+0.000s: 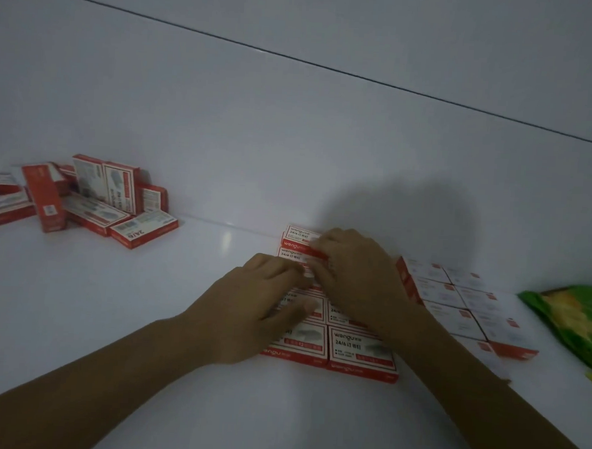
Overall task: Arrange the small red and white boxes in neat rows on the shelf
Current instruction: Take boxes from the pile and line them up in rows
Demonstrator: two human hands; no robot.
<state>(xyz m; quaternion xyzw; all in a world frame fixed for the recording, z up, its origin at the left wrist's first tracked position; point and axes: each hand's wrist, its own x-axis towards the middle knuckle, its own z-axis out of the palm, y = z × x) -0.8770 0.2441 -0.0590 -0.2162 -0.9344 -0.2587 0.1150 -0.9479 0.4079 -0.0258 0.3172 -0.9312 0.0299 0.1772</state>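
A block of small red and white boxes [361,351] lies flat in two rows on the white shelf [145,319], label side up. My right hand [357,272] pinches one red and white box [315,251] near the far end of the block. My left hand [263,301] rests over the left row, its fingertips touching that same box. A second neat block of boxes [455,301] lies just to the right. A loose heap of the same boxes [93,200] sits at the far left against the back wall.
A green and yellow plastic bag [577,321] lies at the right edge beside the second block. The white back wall [292,138] rises behind the boxes. Bare shelf stretches between the heap and the blocks and in front of them.
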